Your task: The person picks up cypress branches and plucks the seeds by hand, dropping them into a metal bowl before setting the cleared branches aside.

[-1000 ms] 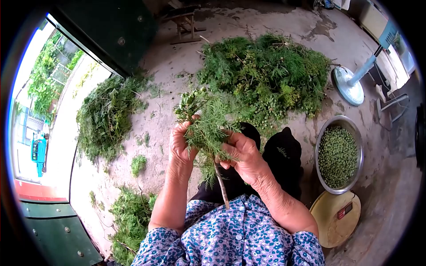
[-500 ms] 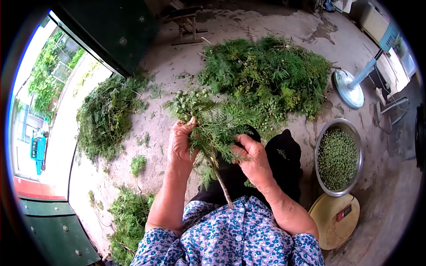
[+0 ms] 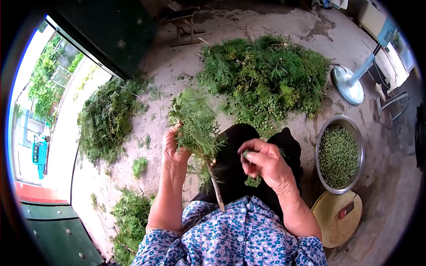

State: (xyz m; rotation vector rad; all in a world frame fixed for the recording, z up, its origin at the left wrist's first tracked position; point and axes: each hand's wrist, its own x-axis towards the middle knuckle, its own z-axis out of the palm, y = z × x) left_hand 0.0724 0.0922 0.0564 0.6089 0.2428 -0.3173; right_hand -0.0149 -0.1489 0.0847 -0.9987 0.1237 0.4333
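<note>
Grey floor (image 3: 155,106) | large leafy pile (image 3: 266,71) | smaller leafy piles (image 3: 106,119) | metal basin (image 3: 345,121) | yellowish disc (image 3: 328,217) | pale-blue stand (image 3: 347,91) | stool (image 3: 183,23)

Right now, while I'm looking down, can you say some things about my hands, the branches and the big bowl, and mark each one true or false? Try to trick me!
1. Your left hand is holding a leafy branch. True.
2. Your right hand is inside the metal bowl. False: it is over your lap, pinching a small green thing.
3. The metal bowl has lots of little green round things in it. True.
4. The little truck outside is red. False: it is blue.
5. The floor has more than one green pile on it. True.
</note>
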